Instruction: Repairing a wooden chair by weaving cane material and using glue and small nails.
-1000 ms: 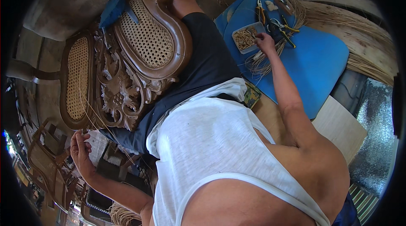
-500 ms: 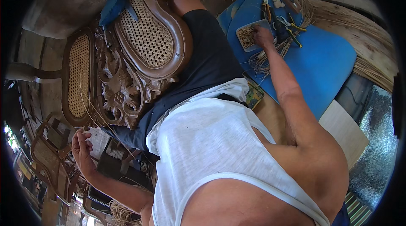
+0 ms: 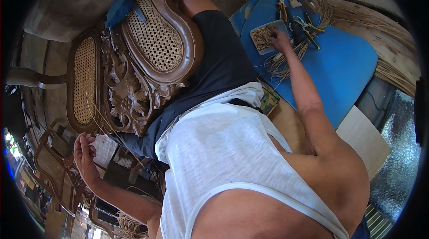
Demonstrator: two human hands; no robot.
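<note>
A carved brown wooden chair frame [image 3: 129, 102] lies across my lap, with a large woven cane panel [image 3: 154, 38] and a narrower cane panel [image 3: 83, 82]. Just below the narrow panel's lower end is my left hand [image 3: 85, 152], its fingers curled in; what they hold, if anything, is too small to make out. Thin loose cane strands [image 3: 99, 122] run down past this hand. On the right, my right hand [image 3: 280, 41] reaches into a white plastic tub [image 3: 267, 51] of small pale wooden bits [image 3: 261, 38]. Its fingers are bunched together, the tips partly hidden among the bits.
The tub stands on a blue board [image 3: 344, 60] beside several pliers [image 3: 308, 26] and a bundle of cane strands [image 3: 279, 65]. A blue-handled tool [image 3: 119, 10] rests on the chair frame. Other chair frames [image 3: 49, 163] stand at the lower left.
My right hand has shifted slightly to the right within the tub, its fingers still among the bits. My left hand has moved a little left and up.
</note>
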